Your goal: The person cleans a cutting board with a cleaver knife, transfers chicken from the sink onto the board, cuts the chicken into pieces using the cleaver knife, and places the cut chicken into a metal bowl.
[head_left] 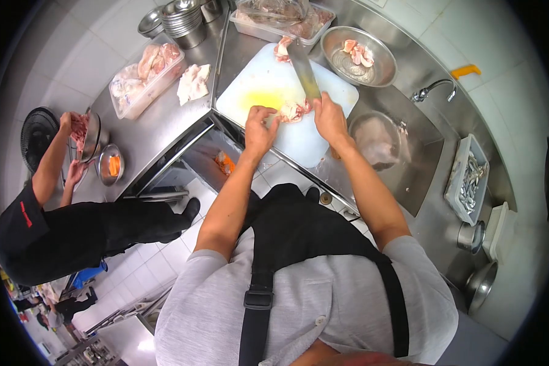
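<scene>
My right hand (330, 122) is wrapped round the handle of a wide-bladed kitchen knife (302, 68), whose blade points away over the white cutting board (241, 82). My left hand (260, 130) has its fingers curled against a pale pink piece of raw meat (293, 112), just left of the knife handle. The handle hand hides part of the meat's right end. A second raw piece (282, 50) lies near the blade tip at the board's far edge. Yellowish liquid (262, 98) is spread on the board beside my left hand.
A metal bowl (387, 72) with meat pieces stands right of the board, above the sink (424, 161). Plastic tubs (128, 108) of meat stand left and behind. A small-fish basket (454, 177) lies right. At left, a co-worker (55, 226) holds a bowl; below gapes an open drawer (195, 149).
</scene>
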